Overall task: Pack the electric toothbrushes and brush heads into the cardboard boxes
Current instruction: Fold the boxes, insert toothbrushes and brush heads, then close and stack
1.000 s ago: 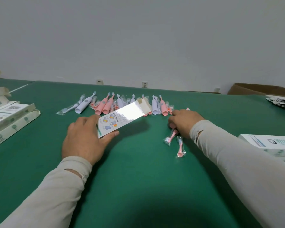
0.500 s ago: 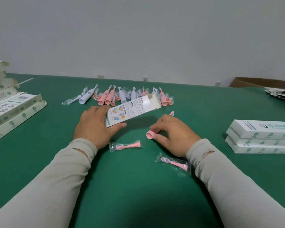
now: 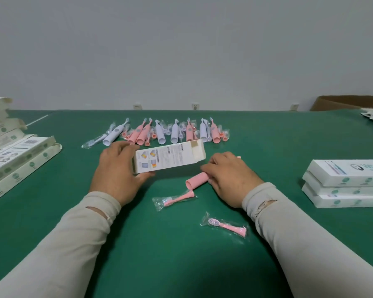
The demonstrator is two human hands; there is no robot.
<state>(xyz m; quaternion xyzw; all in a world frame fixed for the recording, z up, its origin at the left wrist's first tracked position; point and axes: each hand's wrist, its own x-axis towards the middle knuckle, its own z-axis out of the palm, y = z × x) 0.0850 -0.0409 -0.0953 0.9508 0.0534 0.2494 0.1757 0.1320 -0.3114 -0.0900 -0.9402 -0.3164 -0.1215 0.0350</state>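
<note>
1. At centre of the green table [image 3: 181,265], our left hand [image 3: 114,173] grips the white printed cardboard box [image 3: 169,159].
2. At 3 o'clock of it, our right hand [image 3: 228,179] clasps the pink plastic toothbrush handle [image 3: 196,181].
3. At 6 o'clock, we list two bagged pink brush heads [image 3: 174,198].

Green table [image 3: 52,211]: toothbrush row [image 3: 159,134] far centre, two bagged brush heads [image 3: 174,198] near, boxes stacked left [image 3: 19,160], right [image 3: 345,183].

The right hand [image 3: 228,177] has drawn the pink toothbrush [image 3: 197,180] farther out toward the box [image 3: 170,157].
</note>
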